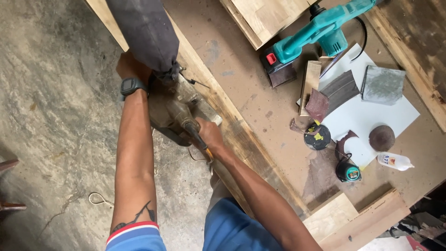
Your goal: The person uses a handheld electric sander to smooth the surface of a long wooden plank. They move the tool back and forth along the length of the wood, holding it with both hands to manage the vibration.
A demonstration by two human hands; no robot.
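Observation:
A worn, dust-coated belt sander (175, 108) presses against the edge of a long wooden plank (232, 122) along the workbench side. Its dark cloth dust bag (145, 32) sticks up toward the camera. My left hand (131, 66), with a dark wristwatch on the wrist, grips the machine's far end, partly hidden behind the bag. My right hand (208, 132) is closed around the sander's dark side handle (194, 134).
On the brown workbench (260, 107) lie a teal power sander (320, 32), sandpaper pieces (331, 93) on a white sheet, a round sanding disc (382, 138), a small glue bottle (394, 161) and wood offcuts (331, 216). Concrete floor (55, 116) lies left, with a wire loop (98, 199).

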